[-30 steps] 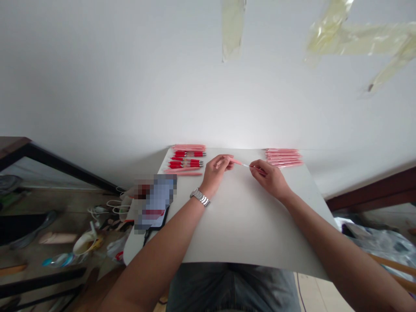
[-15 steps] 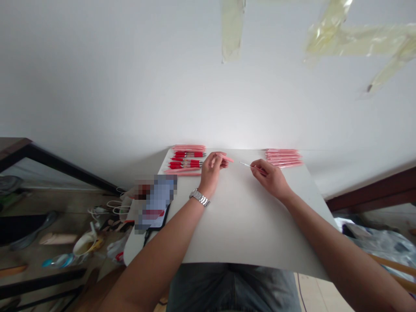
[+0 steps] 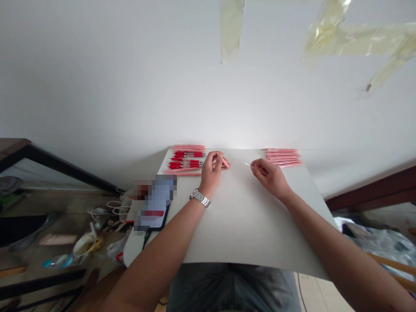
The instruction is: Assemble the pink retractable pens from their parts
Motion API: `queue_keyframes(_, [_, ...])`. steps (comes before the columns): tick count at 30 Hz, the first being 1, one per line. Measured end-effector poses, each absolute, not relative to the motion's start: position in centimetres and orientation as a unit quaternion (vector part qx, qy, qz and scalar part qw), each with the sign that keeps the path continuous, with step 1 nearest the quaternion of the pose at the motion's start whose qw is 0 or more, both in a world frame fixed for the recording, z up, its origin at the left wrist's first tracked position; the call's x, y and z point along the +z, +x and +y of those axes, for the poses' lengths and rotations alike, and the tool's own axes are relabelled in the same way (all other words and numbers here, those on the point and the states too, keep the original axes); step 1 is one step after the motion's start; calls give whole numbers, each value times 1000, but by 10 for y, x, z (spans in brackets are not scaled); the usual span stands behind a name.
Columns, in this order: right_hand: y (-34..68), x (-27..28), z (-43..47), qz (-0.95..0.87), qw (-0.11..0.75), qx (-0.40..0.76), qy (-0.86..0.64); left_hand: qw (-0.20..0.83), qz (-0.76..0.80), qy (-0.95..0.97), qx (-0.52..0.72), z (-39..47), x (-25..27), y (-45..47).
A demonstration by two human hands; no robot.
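My left hand (image 3: pixel 212 170), with a metal watch at the wrist, is closed on a pink pen barrel (image 3: pixel 225 162) that slants down to the right from the fingertips. Across a small gap, my right hand (image 3: pixel 269 174) pinches a thin pen refill (image 3: pixel 245 163). Its pale end points left toward the barrel, and its other end is hidden in the fingers. Left of my left hand lie several red pens (image 3: pixel 186 164), between a row of pink pens (image 3: pixel 188 148) behind and other pink pieces (image 3: pixel 183 171) in front. Several wrapped-looking pink pens (image 3: pixel 282 158) lie beyond my right hand.
The white table (image 3: pixel 240 225) stands against a wall (image 3: pixel 130 78) with yellowed tape. A phone (image 3: pixel 159 199), partly blurred out, leans at the left edge with a cable. Below on the left floor are a white cup (image 3: pixel 85 245) and a plastic bottle (image 3: pixel 61 261).
The pink barrel in my left hand has turned, its end now tilting more downward and drawn back closer to the fingers. My right hand holds the refill almost still.
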State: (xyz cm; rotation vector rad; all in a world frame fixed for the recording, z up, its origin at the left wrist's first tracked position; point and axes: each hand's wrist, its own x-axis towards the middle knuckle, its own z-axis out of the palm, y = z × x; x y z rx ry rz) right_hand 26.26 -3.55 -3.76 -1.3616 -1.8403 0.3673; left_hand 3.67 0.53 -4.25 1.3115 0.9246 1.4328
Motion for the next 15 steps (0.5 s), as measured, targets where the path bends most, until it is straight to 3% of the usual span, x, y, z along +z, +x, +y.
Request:
queue_keyframes(7, [263, -39, -34, -724, 401, 156, -538, 448, 366, 571, 582, 5, -43, 35])
queue_keyframes(15, [263, -39, -34, -718, 403, 158, -545, 346, 427, 653, 521, 4, -47, 34])
